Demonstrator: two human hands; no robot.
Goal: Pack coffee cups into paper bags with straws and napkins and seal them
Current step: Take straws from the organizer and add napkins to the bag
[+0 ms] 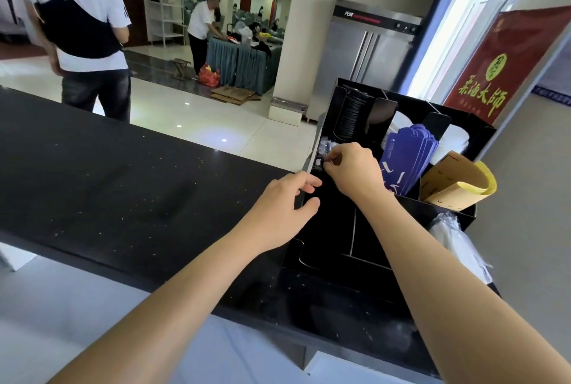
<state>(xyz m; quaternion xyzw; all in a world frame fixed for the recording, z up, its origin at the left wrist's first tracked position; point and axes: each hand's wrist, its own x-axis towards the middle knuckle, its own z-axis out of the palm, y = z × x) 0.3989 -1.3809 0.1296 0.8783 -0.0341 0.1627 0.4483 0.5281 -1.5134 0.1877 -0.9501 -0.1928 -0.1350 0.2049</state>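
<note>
A black organizer stands at the right end of the black counter. My right hand reaches into its left compartment and pinches a clear-wrapped item, likely straws. My left hand rests against the organizer's left wall with thumb and fingers curved around the edge. Other slots hold stacked black lids, blue sleeves, white napkins and brown paper holders.
A clear plastic bag hangs at the organizer's right side. Beyond the counter a person in a white shirt stands on the tiled floor. A steel cabinet and a red banner are at the back right.
</note>
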